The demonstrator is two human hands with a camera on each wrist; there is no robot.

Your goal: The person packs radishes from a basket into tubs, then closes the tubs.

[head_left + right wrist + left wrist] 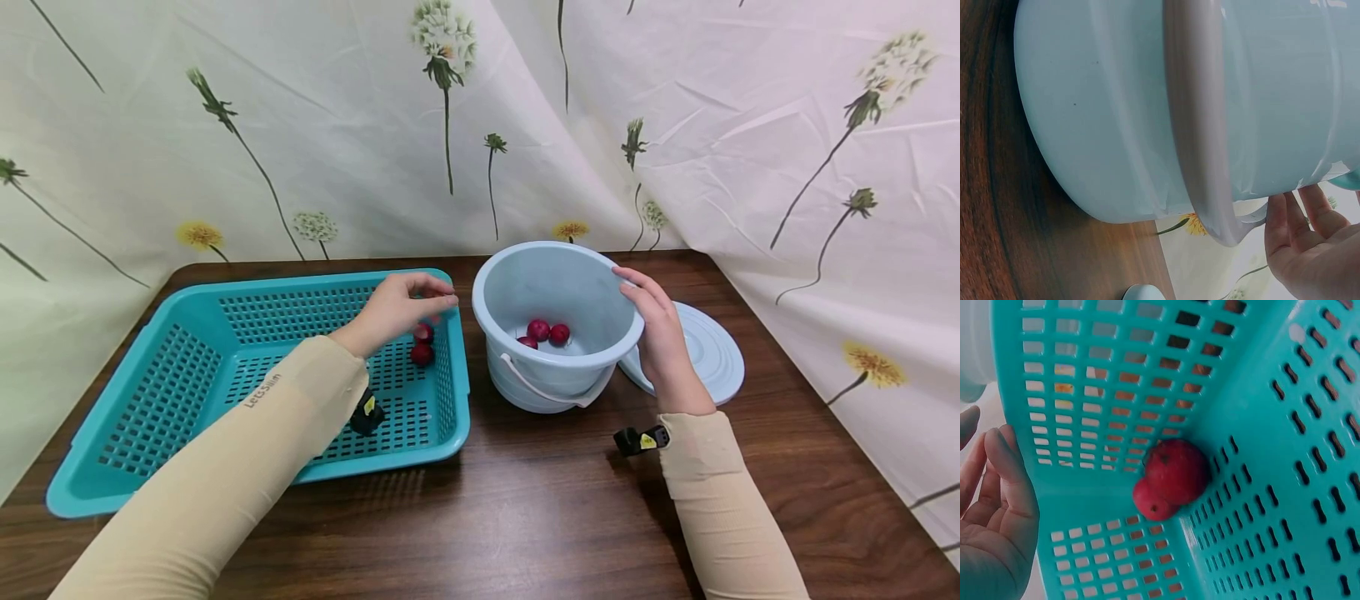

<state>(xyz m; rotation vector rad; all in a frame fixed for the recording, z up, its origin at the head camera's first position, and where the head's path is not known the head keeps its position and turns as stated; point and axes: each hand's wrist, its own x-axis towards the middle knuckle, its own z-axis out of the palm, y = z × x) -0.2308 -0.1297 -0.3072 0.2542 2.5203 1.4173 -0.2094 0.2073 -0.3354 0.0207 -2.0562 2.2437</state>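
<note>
My left hand hovers over the right end of a turquoise plastic basket, fingers loosely extended and nothing seen in them. Beneath it, two round red fruits, plum-like, lie in the basket's corner; in the left wrist view these red fruits touch each other. A light-blue bucket stands upright to the basket's right, with several similar red fruits on its bottom. With fingers over the rim, my right hand holds the bucket's right side; the right wrist view shows this hand at the bucket wall.
A light-blue round lid lies on the brown wooden table, partly behind the bucket and right hand. The bucket's pale handle hangs down in front. Behind the table hangs a white cloth with a dandelion print.
</note>
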